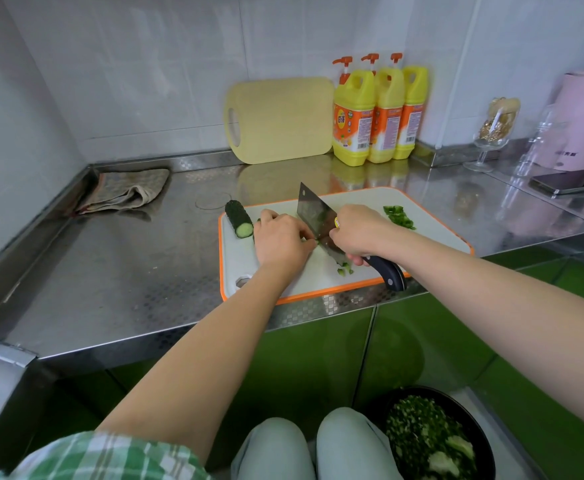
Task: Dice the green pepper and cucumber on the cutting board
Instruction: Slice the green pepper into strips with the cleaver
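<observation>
A white cutting board with an orange rim (432, 223) lies on the steel counter. My right hand (356, 233) grips the black handle of a cleaver (313, 213), its blade down on the board. Beside the blade my left hand (281, 237) curls over a piece of cucumber, which is mostly hidden under my fingers. A dark green cucumber stub (239, 218) lies at the board's far left corner. Diced green pepper (398, 216) is piled at the board's right, and a few small green bits (345, 269) lie near the front edge.
A yellow cutting board (280, 121) and three yellow detergent bottles (377, 112) lean at the back wall. A folded cloth (127, 192) lies at back left. A glass (491, 133), pink appliance (581, 116) and phone (567, 183) stand at right. A black bowl of chopped greens (432, 434) sits below.
</observation>
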